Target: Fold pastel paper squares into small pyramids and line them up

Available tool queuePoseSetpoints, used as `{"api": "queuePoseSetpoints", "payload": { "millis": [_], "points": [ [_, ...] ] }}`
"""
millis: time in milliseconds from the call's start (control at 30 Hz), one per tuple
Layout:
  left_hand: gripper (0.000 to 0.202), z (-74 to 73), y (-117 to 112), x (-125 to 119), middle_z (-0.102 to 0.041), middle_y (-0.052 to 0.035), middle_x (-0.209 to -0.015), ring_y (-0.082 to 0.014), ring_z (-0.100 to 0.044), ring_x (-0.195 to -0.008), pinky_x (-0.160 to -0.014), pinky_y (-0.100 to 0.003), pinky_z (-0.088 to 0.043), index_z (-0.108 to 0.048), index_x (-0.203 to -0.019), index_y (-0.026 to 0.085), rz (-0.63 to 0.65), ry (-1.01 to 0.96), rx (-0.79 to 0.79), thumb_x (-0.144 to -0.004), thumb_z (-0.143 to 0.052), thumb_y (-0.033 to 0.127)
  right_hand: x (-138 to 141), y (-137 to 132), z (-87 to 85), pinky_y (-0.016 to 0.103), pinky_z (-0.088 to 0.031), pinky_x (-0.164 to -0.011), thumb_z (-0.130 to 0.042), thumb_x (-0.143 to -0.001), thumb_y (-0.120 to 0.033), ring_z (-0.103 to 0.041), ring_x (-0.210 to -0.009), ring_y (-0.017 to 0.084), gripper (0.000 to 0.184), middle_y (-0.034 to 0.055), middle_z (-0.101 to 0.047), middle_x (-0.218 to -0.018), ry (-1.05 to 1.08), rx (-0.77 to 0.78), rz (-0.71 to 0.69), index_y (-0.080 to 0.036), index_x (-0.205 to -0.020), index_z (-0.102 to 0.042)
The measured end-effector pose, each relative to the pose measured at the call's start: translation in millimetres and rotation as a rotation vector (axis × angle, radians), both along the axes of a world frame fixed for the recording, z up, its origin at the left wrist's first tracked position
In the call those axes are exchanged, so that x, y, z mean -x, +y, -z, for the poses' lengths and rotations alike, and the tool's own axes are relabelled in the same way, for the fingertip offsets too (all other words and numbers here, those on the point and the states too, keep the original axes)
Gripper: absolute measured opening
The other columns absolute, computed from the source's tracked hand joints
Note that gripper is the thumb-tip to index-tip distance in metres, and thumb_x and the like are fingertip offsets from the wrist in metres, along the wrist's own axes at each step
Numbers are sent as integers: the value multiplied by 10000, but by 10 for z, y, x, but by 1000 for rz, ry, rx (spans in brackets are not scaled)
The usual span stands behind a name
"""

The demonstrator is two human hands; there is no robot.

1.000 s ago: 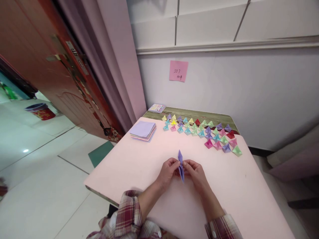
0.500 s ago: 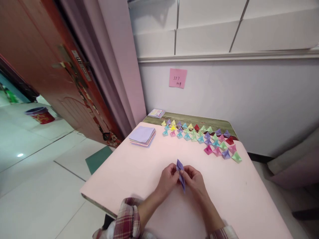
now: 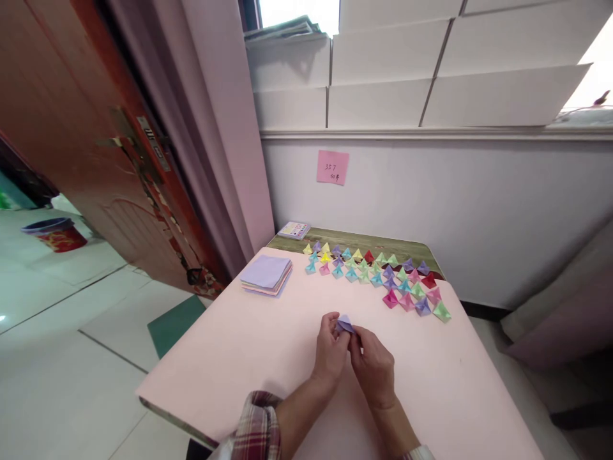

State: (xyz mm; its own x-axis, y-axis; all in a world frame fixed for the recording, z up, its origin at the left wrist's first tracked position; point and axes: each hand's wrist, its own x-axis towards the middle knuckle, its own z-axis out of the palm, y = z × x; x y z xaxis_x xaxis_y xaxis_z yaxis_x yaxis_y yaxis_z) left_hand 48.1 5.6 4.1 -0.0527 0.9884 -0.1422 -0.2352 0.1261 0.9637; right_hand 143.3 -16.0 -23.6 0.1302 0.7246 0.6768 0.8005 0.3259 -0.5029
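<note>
Between my fingers is a small folded purple paper (image 3: pixel 345 324), held just above the pink tabletop (image 3: pixel 282 345). My left hand (image 3: pixel 330 348) pinches it from the left side. On the right edge, my right hand (image 3: pixel 376 364) grips the same paper with thumb and fingertips. The lower part of the fold is hidden by my fingers. Beyond my hands, several folded paper pieces (image 3: pixel 377 280) in many colours stand in rows. A stack of square paper sheets (image 3: pixel 265 273), purple on top, lies to the left.
At the table's far left corner sits a small packet with a printed cover (image 3: pixel 294 230). A pink note (image 3: pixel 332 167) is stuck on the wall. Left of the table are a green board (image 3: pixel 176 324), a red door (image 3: pixel 90 128) and a bucket (image 3: pixel 60 237).
The purple paper has turned from a narrow upright edge to a wider, peaked face. My hands have shifted their grip around it. The view has tipped upward and slightly right.
</note>
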Motion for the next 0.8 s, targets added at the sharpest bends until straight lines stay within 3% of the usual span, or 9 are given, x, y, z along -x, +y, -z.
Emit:
{"api": "queuePoseSetpoints", "payload": {
  "millis": [167, 367, 467, 633, 800],
  "points": [
    [336, 33, 42, -49, -607, 9, -739, -129, -571, -639, -540, -228, -471, -562, -987, 201, 25, -45, 141, -656, -619, 182, -5, -31, -6, 254, -465, -650, -448, -922, -210, -666, -709, 167, 225, 61, -718, -811, -19, 8, 18, -186, -979, -664],
    [125, 27, 41, 43, -600, 5, -632, -122, -552, -570, -552, -249, -478, -611, -740, 149, 115, -93, 101, -635, -641, 208, 19, -77, -68, 253, -485, -677, -473, -902, -190, -672, -708, 156, 197, 48, -717, -818, 10, 1, 11, -193, -967, -659],
    [159, -63, 82, 121, -639, -14, -652, -134, -564, -581, -558, -243, -458, -654, -782, 140, 127, -28, 29, -639, -649, 211, -9, -68, -138, 250, -483, -671, -487, -892, -182, -671, -690, 154, 184, 46, -716, -808, 5, -24, 57, -189, -958, -659],
    [142, -334, 175, 192, -672, -20, -691, -148, -583, -621, -567, -233, -441, -667, -811, 155, 128, 148, -134, -690, -608, 199, -67, 26, -277, 255, -482, -642, -456, -897, -185, -666, -682, 163, 206, 47, -709, -795, -24, -16, 133, -194, -947, -655],
    [137, -450, 228, 183, -664, -7, -660, -146, -580, -602, -565, -232, -443, -667, -793, 166, 163, 153, -179, -677, -594, 170, -77, 138, -352, 264, -516, -738, -392, -868, -98, -675, -867, 177, 392, 71, -711, -996, -47, -37, 85, -191, -1172, -621]
  ]
}}
